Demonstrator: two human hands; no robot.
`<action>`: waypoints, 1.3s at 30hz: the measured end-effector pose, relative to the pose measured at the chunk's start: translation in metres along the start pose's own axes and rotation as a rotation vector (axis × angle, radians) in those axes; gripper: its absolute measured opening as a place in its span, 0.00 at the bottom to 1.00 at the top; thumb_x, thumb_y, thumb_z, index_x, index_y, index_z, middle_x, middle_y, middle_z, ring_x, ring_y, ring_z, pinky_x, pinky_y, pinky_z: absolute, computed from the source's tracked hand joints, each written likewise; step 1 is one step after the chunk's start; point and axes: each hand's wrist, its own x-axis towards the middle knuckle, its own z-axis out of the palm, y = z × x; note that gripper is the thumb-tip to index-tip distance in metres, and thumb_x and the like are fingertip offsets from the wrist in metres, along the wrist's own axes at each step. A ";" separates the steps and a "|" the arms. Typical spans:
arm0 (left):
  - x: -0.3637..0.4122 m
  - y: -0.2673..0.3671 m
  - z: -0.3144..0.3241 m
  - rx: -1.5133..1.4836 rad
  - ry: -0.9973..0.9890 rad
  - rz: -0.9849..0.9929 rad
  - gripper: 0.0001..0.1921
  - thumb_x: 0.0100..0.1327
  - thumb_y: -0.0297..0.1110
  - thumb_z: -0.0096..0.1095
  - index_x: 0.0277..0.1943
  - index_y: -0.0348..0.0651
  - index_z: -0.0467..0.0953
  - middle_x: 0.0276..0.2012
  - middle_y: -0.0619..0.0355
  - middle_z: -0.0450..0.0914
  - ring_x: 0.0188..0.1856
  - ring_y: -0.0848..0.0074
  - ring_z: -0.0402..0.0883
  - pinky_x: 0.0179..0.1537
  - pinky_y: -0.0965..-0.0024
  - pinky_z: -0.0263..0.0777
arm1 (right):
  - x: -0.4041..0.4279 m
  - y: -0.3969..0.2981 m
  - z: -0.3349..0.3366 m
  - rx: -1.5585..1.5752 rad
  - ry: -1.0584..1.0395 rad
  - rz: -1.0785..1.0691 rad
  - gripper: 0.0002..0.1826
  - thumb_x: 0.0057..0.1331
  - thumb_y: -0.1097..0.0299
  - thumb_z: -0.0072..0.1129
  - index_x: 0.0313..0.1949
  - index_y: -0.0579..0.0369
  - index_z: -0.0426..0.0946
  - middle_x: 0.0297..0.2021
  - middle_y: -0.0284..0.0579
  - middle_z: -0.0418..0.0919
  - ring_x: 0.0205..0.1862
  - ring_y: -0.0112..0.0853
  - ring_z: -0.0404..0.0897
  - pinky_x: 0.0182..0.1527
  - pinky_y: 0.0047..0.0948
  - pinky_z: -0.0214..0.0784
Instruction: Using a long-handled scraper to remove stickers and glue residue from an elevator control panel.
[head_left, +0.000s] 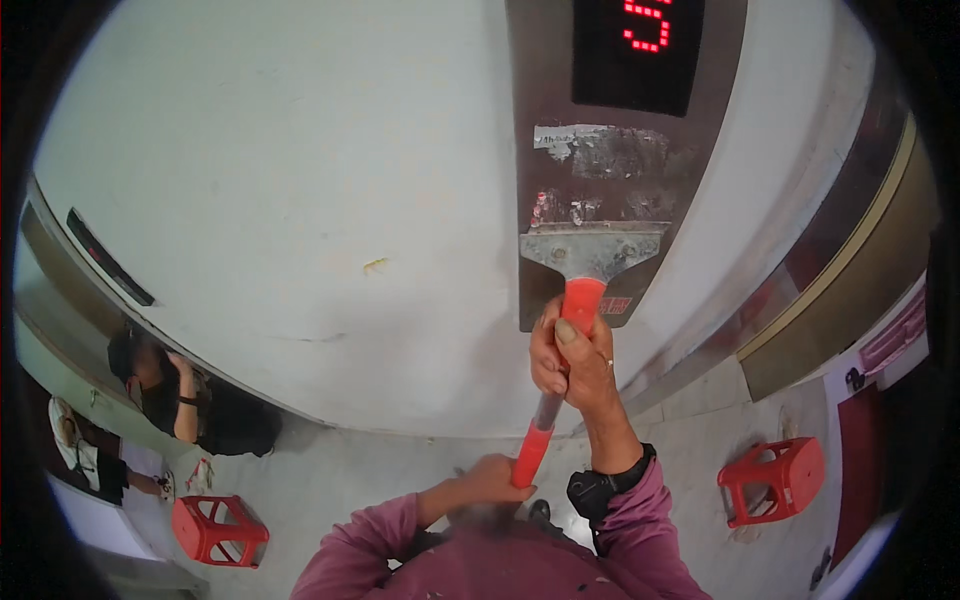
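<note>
A long-handled scraper (592, 251) with a wide metal head and red grips slants up in front of me. My right hand (577, 360) is wrapped around its upper red grip, just below the head. Lower down, my left hand (487, 480) holds the red end of the handle. The blade edge lies against or very close to a dark brown elevator panel (540, 285) on the wall; contact is hard to confirm. Right above the blade, torn sticker residue (619, 154) clings to the panel. A black display (637, 82) with a red lit character sits at the top.
A pale wall (300, 150) spreads to the left of the panel. On the floor stand a red plastic stool (217, 529) at left and another red stool (772, 480) at right. A person in black (172, 397) and a second person (90, 457) are at far left. Metal-edged door framing (825, 300) curves along the right.
</note>
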 end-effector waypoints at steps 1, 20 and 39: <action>0.000 -0.003 0.003 0.000 0.001 -0.002 0.13 0.48 0.44 0.55 0.22 0.42 0.68 0.18 0.52 0.71 0.21 0.61 0.71 0.25 0.63 0.64 | 0.000 -0.001 0.001 0.002 -0.001 0.001 0.10 0.60 0.61 0.46 0.34 0.53 0.62 0.13 0.37 0.59 0.08 0.19 0.55 0.09 0.18 0.48; -0.003 0.000 0.015 -0.042 0.003 -0.097 0.12 0.47 0.42 0.56 0.26 0.42 0.70 0.20 0.53 0.72 0.22 0.68 0.72 0.27 0.68 0.65 | -0.002 -0.007 0.008 -0.094 0.036 0.019 0.12 0.60 0.59 0.47 0.32 0.53 0.60 0.12 0.35 0.58 0.08 0.18 0.56 0.10 0.18 0.48; 0.027 0.002 0.037 -0.085 0.006 -0.052 0.12 0.47 0.45 0.52 0.24 0.44 0.67 0.22 0.53 0.73 0.26 0.59 0.72 0.30 0.63 0.66 | -0.005 -0.024 0.003 -0.194 0.032 -0.011 0.09 0.60 0.63 0.44 0.32 0.54 0.60 0.13 0.36 0.59 0.08 0.19 0.55 0.09 0.19 0.48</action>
